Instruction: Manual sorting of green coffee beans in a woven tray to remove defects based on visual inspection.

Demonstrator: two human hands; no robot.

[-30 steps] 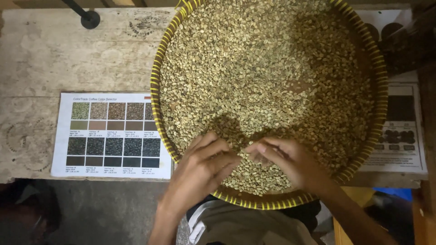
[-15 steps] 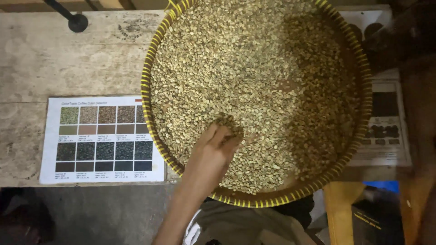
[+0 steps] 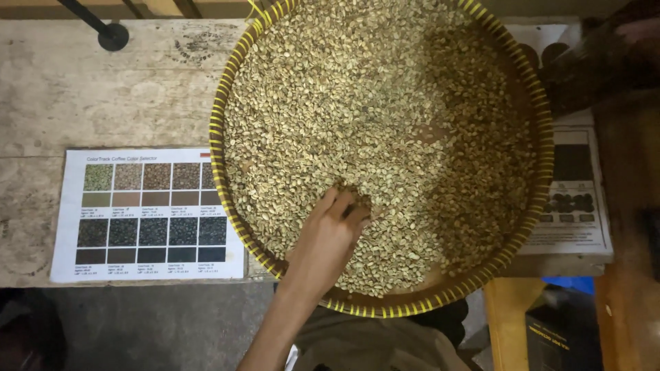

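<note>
1. The left hand (image 3: 324, 240) lay in the woven tray (image 3: 543, 185), fingers loosely spread, their tips in the pale green coffee beans (image 3: 385, 124).
2. Whether it pinched any beans was unclear.
3. The right hand was out of view.
4. A colour chart (image 3: 148, 214) lay left of the tray.

Only the left hand (image 3: 326, 237) is seen in the head view. The bare forearm is extended up from the lower edge of the picture, slanting to the right, with the wrist held nearly straight. The hand is turned palm down, its back toward the camera. The fingers (image 3: 338, 204) are kept close together and slightly curled, the tips pointed away from the body.
</note>
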